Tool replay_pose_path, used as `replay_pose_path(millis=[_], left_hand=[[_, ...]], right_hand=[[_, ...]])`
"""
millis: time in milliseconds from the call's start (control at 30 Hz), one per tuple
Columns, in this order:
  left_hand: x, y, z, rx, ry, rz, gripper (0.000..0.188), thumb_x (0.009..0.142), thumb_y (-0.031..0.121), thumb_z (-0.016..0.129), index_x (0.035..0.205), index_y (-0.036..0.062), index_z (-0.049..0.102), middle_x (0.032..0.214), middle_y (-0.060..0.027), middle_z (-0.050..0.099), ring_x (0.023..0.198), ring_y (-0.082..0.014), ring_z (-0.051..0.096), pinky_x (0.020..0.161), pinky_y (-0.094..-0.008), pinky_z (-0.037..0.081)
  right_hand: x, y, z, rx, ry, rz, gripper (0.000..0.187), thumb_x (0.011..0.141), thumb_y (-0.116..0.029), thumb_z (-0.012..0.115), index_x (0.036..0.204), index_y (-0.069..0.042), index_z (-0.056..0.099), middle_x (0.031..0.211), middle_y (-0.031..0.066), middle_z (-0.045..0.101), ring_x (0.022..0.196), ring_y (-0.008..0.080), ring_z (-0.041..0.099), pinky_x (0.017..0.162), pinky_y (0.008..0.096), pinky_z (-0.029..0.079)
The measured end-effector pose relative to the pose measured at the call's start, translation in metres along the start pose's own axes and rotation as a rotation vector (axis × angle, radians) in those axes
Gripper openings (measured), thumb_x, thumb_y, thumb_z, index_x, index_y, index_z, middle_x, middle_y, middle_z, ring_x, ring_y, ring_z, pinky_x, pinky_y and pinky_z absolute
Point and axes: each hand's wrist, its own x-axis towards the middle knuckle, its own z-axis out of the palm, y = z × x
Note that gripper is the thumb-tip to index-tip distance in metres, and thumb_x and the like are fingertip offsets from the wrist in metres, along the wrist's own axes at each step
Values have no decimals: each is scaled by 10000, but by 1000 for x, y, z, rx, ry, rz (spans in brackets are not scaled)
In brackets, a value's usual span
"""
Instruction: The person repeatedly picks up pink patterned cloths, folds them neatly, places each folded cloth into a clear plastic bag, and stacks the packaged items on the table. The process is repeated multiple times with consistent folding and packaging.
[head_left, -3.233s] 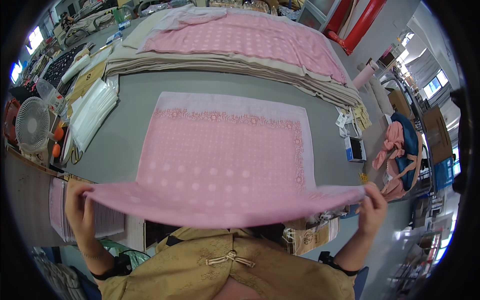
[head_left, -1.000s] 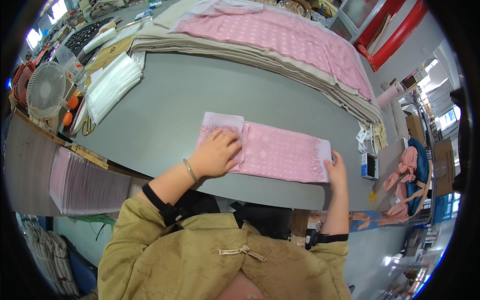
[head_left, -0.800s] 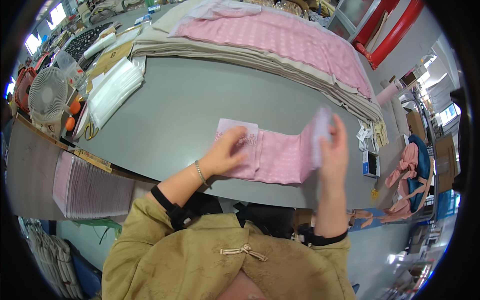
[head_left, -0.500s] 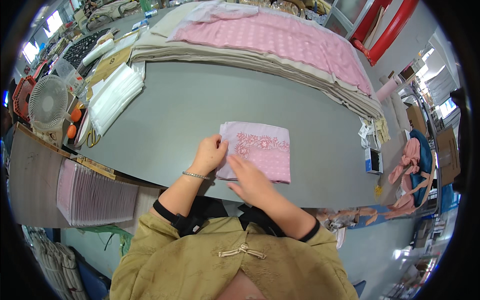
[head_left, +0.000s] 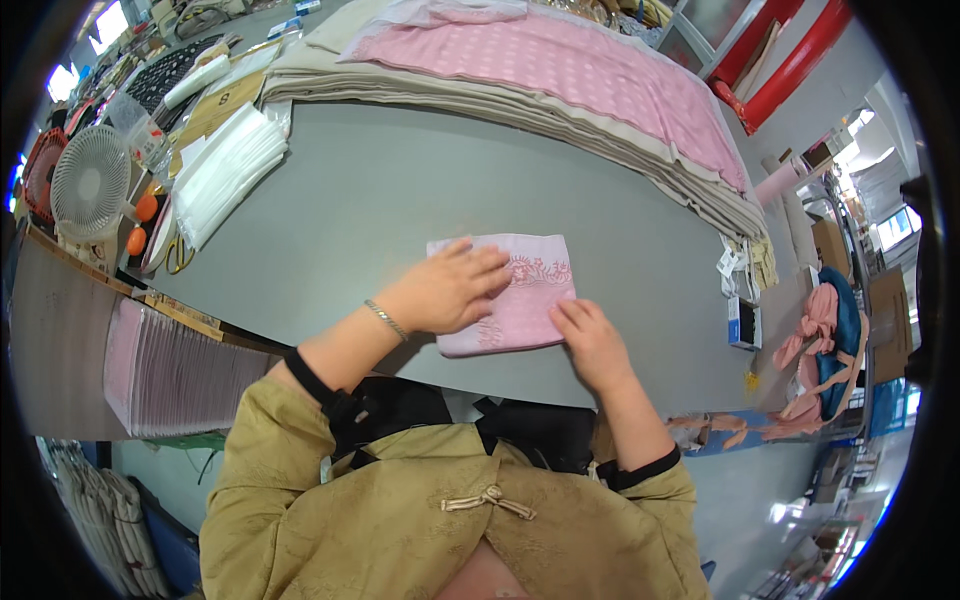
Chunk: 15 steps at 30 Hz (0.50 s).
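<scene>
A folded pink cloth (head_left: pixel 525 312) with a paler border and red floral embroidery lies on the grey table in front of me. My left hand (head_left: pixel 450 290) is laid over the cloth's left part, fingers stretched out and slightly blurred, hiding some of the embroidery. At the cloth's right edge, my right hand (head_left: pixel 592 342) has its fingers bent and pinching the border. What its thumb does under the edge is hard to make out.
Across the far side of the grey table (head_left: pixel 340 200) lies a stack of beige and pink fabric (head_left: pixel 560 75). White plastic bags (head_left: pixel 232 180), gold-handled scissors (head_left: pixel 179 256) and a small fan (head_left: pixel 90 182) sit at the left. A small blue box (head_left: pixel 743 323) stands at the right.
My left hand has moved from the cloth's left edge onto its top and opened flat. My right hand has gone from the cloth's middle to its right edge. The cloth has shifted slightly.
</scene>
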Motion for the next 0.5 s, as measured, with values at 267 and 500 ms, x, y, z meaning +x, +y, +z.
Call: replay_pose_path(millis=[267, 500], left_hand=[[2, 60, 33, 142, -52, -239, 599, 879, 379, 541, 1368, 43, 459, 1454, -203, 382, 1390, -305, 304, 1139, -514, 183], [-8, 19, 16, -89, -167, 164, 830, 835, 623, 530, 1381, 8, 419, 1444, -187, 388, 1386, -319, 314, 1137, -530, 181]], right_hand=[[59, 9, -13, 251, 297, 376, 329, 874, -139, 579, 1198, -76, 565, 1343, 236, 469, 1245, 417, 439, 1058, 448, 365], [91, -2, 44, 99, 96, 303, 405, 848, -189, 604, 1236, -104, 527, 1365, 262, 427, 1246, 444, 409, 1045, 503, 334]])
